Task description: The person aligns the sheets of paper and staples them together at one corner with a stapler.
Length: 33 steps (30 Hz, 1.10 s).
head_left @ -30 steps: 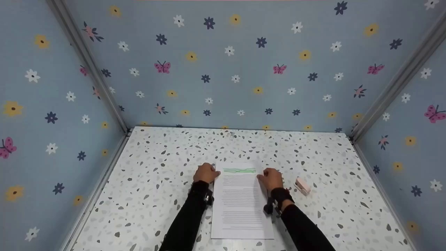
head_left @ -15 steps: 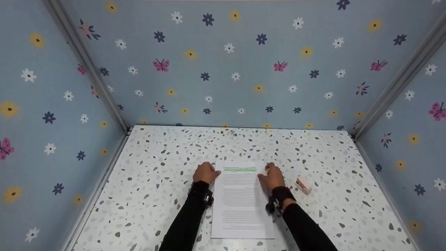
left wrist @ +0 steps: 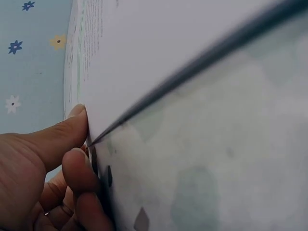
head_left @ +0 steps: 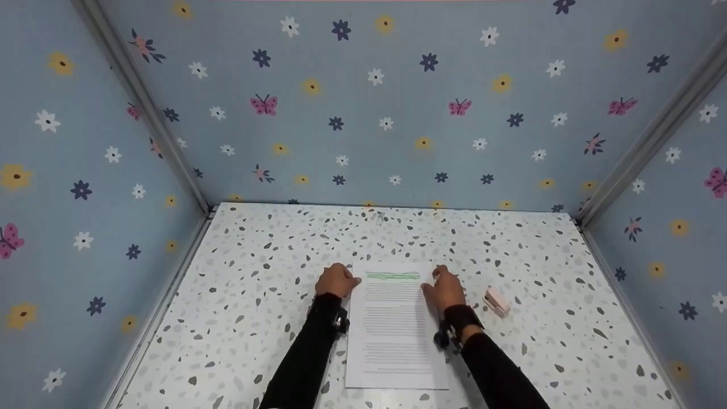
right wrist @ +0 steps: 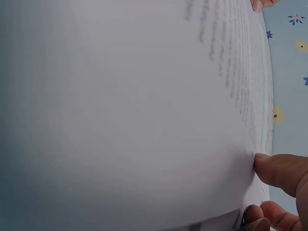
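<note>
One printed sheet of paper (head_left: 395, 329) lies flat on the speckled desk (head_left: 255, 295), near its front edge, with a green mark across its top line. Two hands work at its upper corners. The left hand (head_left: 336, 280) sits at the top left edge; in the left wrist view its thumb (left wrist: 57, 137) lies on the sheet's edge with a finger curled beneath, so it pinches the paper. The right hand (head_left: 445, 288) is at the top right edge, and the right wrist view shows its thumb (right wrist: 281, 171) against the edge with fingers below, apparently pinching too, though that view is blurred. One small pink object (head_left: 495, 301), perhaps a stapler, lies on the desk just right of the right hand, apart from the paper.
</note>
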{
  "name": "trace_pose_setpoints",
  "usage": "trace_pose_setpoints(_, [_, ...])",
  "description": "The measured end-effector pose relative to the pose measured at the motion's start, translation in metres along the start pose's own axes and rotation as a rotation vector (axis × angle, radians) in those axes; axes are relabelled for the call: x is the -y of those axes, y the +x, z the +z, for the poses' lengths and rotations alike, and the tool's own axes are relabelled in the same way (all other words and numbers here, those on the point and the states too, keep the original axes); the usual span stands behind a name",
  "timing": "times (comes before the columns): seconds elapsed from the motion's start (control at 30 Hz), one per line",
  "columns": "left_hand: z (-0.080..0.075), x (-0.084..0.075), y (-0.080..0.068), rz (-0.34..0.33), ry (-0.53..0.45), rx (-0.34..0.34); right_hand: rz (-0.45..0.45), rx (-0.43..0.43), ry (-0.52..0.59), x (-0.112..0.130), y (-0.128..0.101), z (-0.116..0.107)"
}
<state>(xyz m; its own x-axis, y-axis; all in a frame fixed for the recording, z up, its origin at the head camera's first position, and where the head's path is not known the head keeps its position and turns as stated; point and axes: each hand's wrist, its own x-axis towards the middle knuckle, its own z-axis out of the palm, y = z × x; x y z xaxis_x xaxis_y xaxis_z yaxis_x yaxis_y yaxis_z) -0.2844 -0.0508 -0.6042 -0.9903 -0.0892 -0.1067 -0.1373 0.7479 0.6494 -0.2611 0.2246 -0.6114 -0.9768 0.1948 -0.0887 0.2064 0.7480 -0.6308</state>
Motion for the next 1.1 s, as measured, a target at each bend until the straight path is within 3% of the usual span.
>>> trace_pose_setpoints(0.2, [-0.004, -0.002, -0.003, 0.02, -0.012, 0.003, -0.04, -0.01, -0.033, 0.001, 0.0, 0.001])
trace_pose_setpoints(0.5, [0.007, 0.005, 0.007, 0.029, 0.001, -0.002, -0.012, -0.006, -0.032, -0.002, 0.003, 0.004])
trace_pose_setpoints(0.7, [0.008, 0.008, 0.009, 0.046, -0.009, 0.001, -0.076, -0.03, -0.02, -0.004, 0.006, 0.005])
trace_pose_setpoints(0.93, [0.003, 0.014, 0.007, 0.195, -0.094, 0.075, -0.144, 0.014, -0.01, -0.011, 0.006, -0.002])
trace_pose_setpoints(1.1, [-0.015, 0.012, -0.005, 0.308, -0.089, 0.096, -0.16, 0.057, 0.013, -0.011, 0.001, -0.018])
